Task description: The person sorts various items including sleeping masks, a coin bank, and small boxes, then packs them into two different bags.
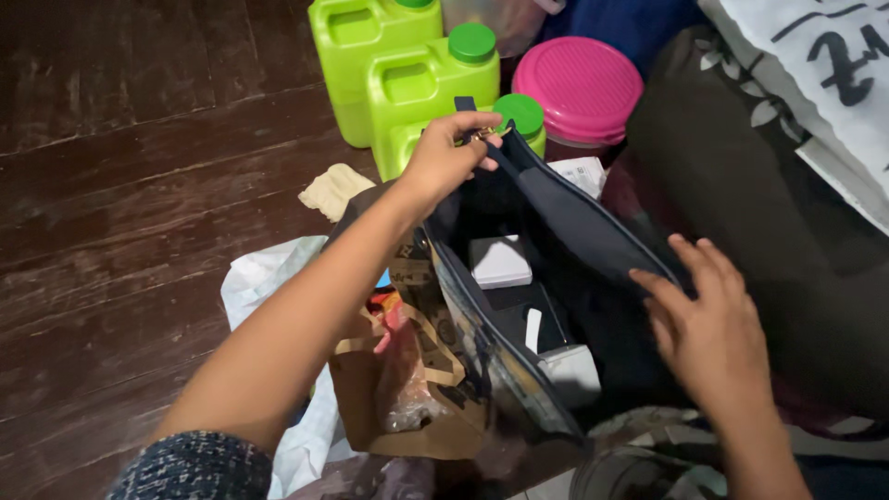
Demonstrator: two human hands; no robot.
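The dark bag (556, 268) stands open on the wooden floor (120, 185), between a brown paper bag (407, 389) and dark patterned fabric (741, 167). The left hand (451, 157) pinches the metal zipper pull (482, 135) at the far end of the bag opening. The right hand (708, 324) rests with fingers spread and released on the near right edge of the opening. A white box (500, 262) lies inside the bag. Green jugs (407, 74) and a pink lid (579, 88) stand beyond.

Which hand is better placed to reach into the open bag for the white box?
Right, probably. The right hand rests free on the dark bag rim, near the white box; the left hand pinches the zipper end.
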